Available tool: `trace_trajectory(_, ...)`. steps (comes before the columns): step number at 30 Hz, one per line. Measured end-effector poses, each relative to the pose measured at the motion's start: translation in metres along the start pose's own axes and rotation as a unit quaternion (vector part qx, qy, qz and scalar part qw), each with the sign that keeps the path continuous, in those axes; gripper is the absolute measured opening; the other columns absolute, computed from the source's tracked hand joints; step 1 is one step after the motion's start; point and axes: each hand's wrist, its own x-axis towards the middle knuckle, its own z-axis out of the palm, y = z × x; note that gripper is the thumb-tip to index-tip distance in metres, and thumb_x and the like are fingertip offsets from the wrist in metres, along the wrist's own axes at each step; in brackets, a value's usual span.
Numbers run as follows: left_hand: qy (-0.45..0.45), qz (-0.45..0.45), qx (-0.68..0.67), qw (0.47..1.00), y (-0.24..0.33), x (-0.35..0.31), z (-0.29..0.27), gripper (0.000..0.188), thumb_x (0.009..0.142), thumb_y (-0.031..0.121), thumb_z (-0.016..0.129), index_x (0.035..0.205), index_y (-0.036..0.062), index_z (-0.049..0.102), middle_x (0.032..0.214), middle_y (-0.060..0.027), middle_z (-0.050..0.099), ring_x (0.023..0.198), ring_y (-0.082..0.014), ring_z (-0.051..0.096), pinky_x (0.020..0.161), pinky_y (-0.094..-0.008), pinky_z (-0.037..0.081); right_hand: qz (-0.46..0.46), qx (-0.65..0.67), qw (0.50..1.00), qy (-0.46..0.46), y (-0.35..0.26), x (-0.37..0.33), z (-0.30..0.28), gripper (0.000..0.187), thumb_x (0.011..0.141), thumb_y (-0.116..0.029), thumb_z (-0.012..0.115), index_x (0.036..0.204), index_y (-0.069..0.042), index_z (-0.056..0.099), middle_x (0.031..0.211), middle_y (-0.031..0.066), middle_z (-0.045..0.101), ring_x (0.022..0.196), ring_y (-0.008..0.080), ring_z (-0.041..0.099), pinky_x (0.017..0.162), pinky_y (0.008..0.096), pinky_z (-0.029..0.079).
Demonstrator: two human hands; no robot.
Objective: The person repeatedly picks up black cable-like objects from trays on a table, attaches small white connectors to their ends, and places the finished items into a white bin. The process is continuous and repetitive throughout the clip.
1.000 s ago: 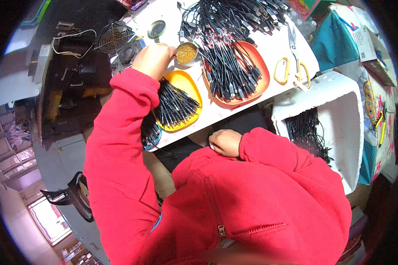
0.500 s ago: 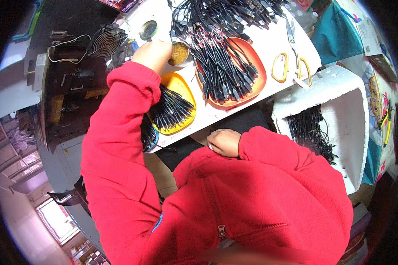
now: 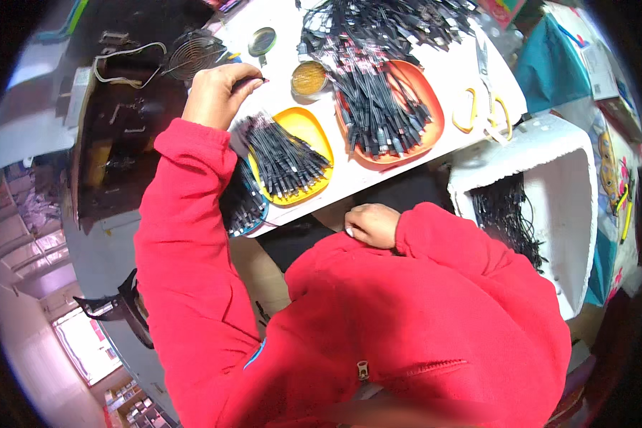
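Observation:
My left hand (image 3: 217, 94) is raised over the table's left side, thumb and forefinger pinched on a thin dark cable (image 3: 265, 80), of which only a short end shows. Right of it stands a round tin of amber-coloured stuff (image 3: 309, 78). Below, a yellow tray (image 3: 314, 130) carries a fanned bundle of black cables (image 3: 284, 158) with bare ends toward my hand. My right hand (image 3: 373, 225) rests low against my red jacket, fingers curled; whatever lies under them is hidden.
An orange tray (image 3: 435, 107) bears more black cables, with a large heap (image 3: 392, 25) behind. Yellow-handled scissors (image 3: 485, 100) lie at the right. A white foam box (image 3: 571, 207) holds cables. A blue tray (image 3: 253, 227), round lid (image 3: 262, 41) and fan (image 3: 192, 57) are left.
My left hand has drawn back left, away from the tin, with the cable end now showing at its fingertips. The view has shifted slightly. My right hand stays in place.

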Motion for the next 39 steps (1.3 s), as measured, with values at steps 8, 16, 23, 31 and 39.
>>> trace_trajectory(8, 0.058, -0.124, 0.017, 0.99, -0.054, -0.039, -0.031, 0.014, 0.078, 0.009, 0.071, 0.089, 0.0023, 0.067, 0.08, -0.0155, 0.068, 0.072, -0.0279, 0.068, 0.065, -0.0332, 0.051, 0.007, -0.025, 1.0, 0.002, -0.002, 0.006, 0.001, 0.016, 0.084, -0.015, 0.053, 0.083, 0.0, 0.057, 0.082, 0.0194, 0.061, 0.081, 0.039, 0.059, 0.073, 0.046, 0.047)
trace_trajectory(16, 0.05, -0.122, 0.123, 0.984, -0.116, -0.03, -0.014, 0.016, 0.076, 0.009, 0.072, 0.091, 0.0021, 0.069, 0.084, -0.0164, 0.068, 0.078, -0.0317, 0.067, 0.07, -0.0357, 0.051, 0.01, -0.005, 1.0, 0.0, -0.001, 0.009, 0.002, 0.015, 0.084, -0.014, 0.054, 0.083, 0.0, 0.058, 0.081, 0.0192, 0.061, 0.081, 0.0385, 0.06, 0.073, 0.0446, 0.048)
trace_trajectory(23, -0.008, -0.124, 0.144, 0.982, -0.134, -0.013, 0.0, 0.016, 0.076, 0.011, 0.072, 0.09, 0.0032, 0.07, 0.084, -0.0172, 0.067, 0.079, -0.0328, 0.066, 0.071, -0.0365, 0.051, 0.015, 0.005, 1.0, -0.017, 0.003, 0.012, 0.003, 0.015, 0.085, -0.013, 0.054, 0.086, 0.001, 0.058, 0.083, 0.0198, 0.062, 0.081, 0.0382, 0.06, 0.073, 0.0449, 0.048)
trace_trajectory(31, -0.055, -0.121, 0.195, 0.972, -0.133, 0.001, 0.003, 0.015, 0.077, 0.014, 0.071, 0.09, 0.0066, 0.071, 0.083, -0.0183, 0.066, 0.081, -0.0346, 0.065, 0.073, -0.0401, 0.051, 0.012, 0.035, 0.999, -0.015, 0.005, 0.011, 0.001, 0.016, 0.086, -0.015, 0.054, 0.086, 0.001, 0.058, 0.082, 0.0196, 0.061, 0.081, 0.0385, 0.06, 0.073, 0.0446, 0.048)
trace_trajectory(39, -0.095, -0.153, 0.232, 0.956, -0.125, 0.01, 0.004, 0.014, 0.08, 0.015, 0.067, 0.092, 0.0082, 0.072, 0.083, -0.0195, 0.066, 0.082, -0.0367, 0.065, 0.076, -0.0432, 0.05, 0.02, 0.043, 0.999, -0.012, 0.001, 0.011, -0.002, 0.016, 0.086, -0.015, 0.054, 0.086, 0.001, 0.058, 0.084, 0.0194, 0.061, 0.081, 0.0381, 0.06, 0.073, 0.0444, 0.048)
